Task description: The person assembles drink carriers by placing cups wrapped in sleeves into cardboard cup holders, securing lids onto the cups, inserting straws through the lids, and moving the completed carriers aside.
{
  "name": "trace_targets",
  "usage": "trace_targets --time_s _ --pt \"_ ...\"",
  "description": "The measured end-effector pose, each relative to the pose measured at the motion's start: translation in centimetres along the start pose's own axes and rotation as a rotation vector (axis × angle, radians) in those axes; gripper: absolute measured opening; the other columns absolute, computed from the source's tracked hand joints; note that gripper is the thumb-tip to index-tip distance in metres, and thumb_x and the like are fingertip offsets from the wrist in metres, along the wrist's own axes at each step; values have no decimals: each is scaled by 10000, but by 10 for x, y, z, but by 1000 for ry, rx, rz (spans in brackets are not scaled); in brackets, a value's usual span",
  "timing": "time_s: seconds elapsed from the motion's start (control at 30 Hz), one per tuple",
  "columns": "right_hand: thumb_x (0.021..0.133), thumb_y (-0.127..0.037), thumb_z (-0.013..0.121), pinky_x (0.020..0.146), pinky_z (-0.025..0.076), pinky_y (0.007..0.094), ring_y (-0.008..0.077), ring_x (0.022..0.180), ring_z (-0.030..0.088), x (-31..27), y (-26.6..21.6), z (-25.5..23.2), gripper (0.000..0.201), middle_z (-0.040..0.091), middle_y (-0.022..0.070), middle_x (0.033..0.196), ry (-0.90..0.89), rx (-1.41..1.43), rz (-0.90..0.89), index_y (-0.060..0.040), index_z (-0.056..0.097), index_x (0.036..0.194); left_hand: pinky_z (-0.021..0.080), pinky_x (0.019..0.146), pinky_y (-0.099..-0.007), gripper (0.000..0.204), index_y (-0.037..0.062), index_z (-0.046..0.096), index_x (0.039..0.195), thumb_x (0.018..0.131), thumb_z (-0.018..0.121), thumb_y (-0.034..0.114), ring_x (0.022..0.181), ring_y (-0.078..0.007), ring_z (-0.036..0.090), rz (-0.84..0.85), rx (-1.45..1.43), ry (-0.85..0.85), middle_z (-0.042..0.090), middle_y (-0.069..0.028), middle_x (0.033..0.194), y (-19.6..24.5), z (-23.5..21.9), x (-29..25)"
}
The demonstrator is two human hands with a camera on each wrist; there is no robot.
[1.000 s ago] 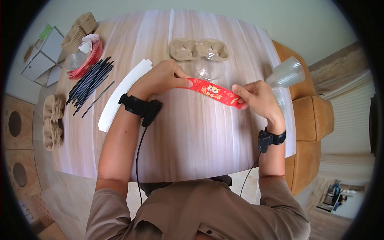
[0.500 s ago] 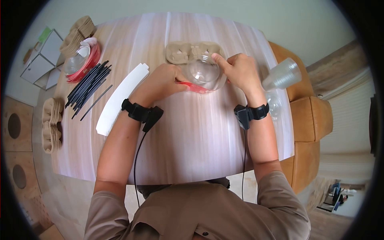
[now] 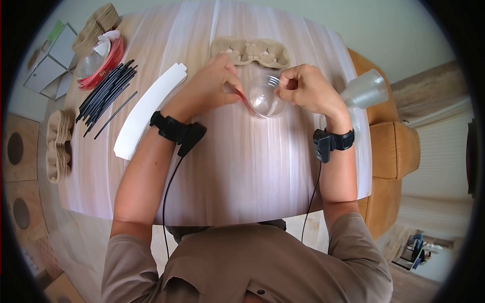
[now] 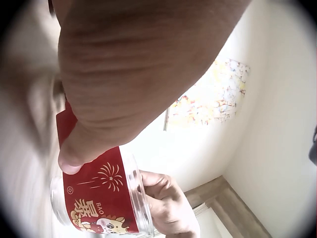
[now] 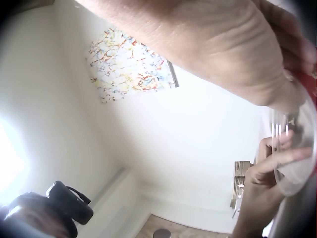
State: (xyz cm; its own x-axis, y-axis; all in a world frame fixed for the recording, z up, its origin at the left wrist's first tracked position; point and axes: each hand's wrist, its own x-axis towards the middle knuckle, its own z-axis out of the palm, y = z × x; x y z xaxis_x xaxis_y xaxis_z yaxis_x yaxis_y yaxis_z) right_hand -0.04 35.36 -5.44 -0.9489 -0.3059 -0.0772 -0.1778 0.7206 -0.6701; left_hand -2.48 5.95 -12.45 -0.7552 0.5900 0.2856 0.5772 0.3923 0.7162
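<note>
One left grip, right grip, both pinching curved red strip, round clear cup

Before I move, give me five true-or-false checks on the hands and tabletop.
1. The left hand holds the red band. True.
2. The red band is plain. False: it carries printed characters and a firework.
3. The clear plastic cup is upright on a chair. False: it is at the hands, over the table.
4. Black straws lie left of the white strip. True.
5. The straws are white. False: they are black.
</note>
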Motion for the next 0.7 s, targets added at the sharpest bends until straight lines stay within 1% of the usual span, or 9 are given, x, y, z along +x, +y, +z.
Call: trace_targets --time_s 0.1,0.2,0.27,0.3,0.37,0.4,0.47,0.57,0.7 --pt "857 -36 850 689 544 357 172 705 660 1 -1 4 98 719 89 738 -29 23 -56 16 766 851 517 1051 -381 141 92 863 969 839 895 49 1244 -283 591 20 5 -7 564 -73 1231 2 5 0" --pt "859 -36 851 694 546 361 181 714 661 1 -2 9 106 712 94 751 7 3 -83 20 761 871 507 1064 -387 148 95 861 971 833 892 51 1234 -292 590 13 0 -12 561 -77 1215 1 8 0" --pt "864 -15 837 710 559 374 200 730 667 2 -3 12 151 710 97 786 60 -69 -137 18 763 991 502 1066 -388 153 97 862 975 831 889 54 1229 -295 588 11 -2 -23 559 -79 1210 0 10 1" --pt "864 -15 837 710 559 374 200 730 667 2 -6 14 151 710 97 786 57 -70 -139 18 763 991 502 1065 -390 149 96 862 981 839 876 54 1226 -298 591 39 25 -14 563 -85 1210 0 11 1" --pt "872 6 818 723 569 392 221 746 676 1 -16 21 278 718 105 824 143 4 -174 11 754 1142 502 1064 -392 145 95 862 986 847 864 55 1224 -301 593 63 55 0 567 -91 1210 -2 10 0" --pt "872 6 818 723 569 392 221 746 676 1 -17 23 278 718 105 824 139 4 -178 11 754 1142 504 1060 -396 143 95 862 994 857 848 53 1224 -306 594 81 80 -5 573 -98 1206 -3 9 0" --pt "878 16 809 744 575 395 228 766 680 1 -19 25 395 715 105 849 113 -23 -120 2 732 1265 505 1055 -399 143 96 862 1001 868 833 51 1225 -312 596 96 105 -6 579 -105 1203 -2 6 0" --pt "889 5 805 749 571 384 220 775 679 6 -10 30 324 719 99 866 92 -6 -84 5 767 1211 508 1049 -417 129 84 853 1003 887 812 46 1222 -327 602 102 133 -46 594 -119 1181 -3 2 1" --pt "900 -6 801 752 567 373 209 787 679 10 -4 32 237 720 106 876 24 -66 -75 13 792 1136 517 1027 -426 116 63 839 1013 902 806 49 1177 -328 619 42 90 -76 603 -120 1149 -6 2 1"
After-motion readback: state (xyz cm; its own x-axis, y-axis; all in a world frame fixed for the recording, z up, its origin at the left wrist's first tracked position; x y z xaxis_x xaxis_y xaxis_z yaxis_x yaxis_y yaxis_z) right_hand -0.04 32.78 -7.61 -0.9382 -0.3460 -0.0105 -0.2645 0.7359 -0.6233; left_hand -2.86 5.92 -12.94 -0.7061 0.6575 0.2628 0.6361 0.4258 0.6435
